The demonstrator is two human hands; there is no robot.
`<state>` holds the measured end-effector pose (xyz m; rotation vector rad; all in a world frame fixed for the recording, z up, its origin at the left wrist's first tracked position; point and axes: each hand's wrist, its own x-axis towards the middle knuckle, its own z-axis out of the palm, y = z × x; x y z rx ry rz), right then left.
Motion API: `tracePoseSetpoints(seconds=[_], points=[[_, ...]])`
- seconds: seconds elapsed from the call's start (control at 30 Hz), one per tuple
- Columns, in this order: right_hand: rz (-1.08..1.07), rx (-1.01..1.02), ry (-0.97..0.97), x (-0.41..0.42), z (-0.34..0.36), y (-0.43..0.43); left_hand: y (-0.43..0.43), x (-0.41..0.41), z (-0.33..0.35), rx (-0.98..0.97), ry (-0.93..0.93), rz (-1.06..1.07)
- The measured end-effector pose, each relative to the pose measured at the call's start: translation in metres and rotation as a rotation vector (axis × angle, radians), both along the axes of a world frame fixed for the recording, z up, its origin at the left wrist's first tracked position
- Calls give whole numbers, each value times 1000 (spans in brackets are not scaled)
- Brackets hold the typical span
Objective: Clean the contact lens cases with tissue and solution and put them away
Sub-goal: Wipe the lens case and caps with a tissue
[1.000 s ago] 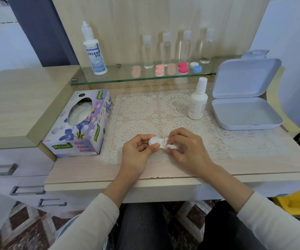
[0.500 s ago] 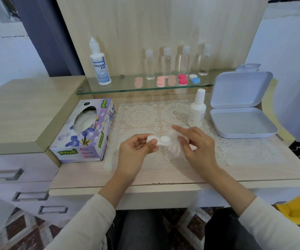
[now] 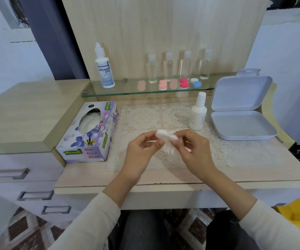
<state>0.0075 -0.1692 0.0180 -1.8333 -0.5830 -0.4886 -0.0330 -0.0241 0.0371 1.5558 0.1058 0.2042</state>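
From my remote seat I count two hands at work over the lace mat [image 3: 145, 114]. The left hand [image 3: 140, 152] pinches one white contact lens case [image 3: 161, 133] between thumb and fingertips, held just above the mat. The right hand [image 3: 194, 152] has its fingers curled round a crumpled tissue [image 3: 169, 148] and presses it against the case's right end (that end is wrapped, so I cannot see its cap).

On the glass shelf [image 3: 127, 91] behind stand one Dream Eye solution bottle [image 3: 105, 73] and four clear bottles [image 3: 169, 66] in a row. In front of them lie five more lens cases: two pale pink [image 3: 141, 85], one pink and white [image 3: 162, 84], one red [image 3: 184, 83], one white and blue [image 3: 195, 83].

On the desk I see one tissue box [image 3: 89, 132] at the left of the mat, one small white bottle [image 3: 198, 114] upright on it, and one storage box [image 3: 243, 127] at the right, its lid open.
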Motion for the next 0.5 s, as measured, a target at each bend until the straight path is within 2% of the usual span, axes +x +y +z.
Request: tracePoseSetpoints(seconds=[0.13,0.3,0.5], points=[[57,122,242,-2,6,2,-6,-2,-7,-35,87,-59],[151,226,374,-8,11,1,-16,-3,-8,-213,98,-48],[96,373,483,0,16,-8,-8,4,-11,-232,141,52]])
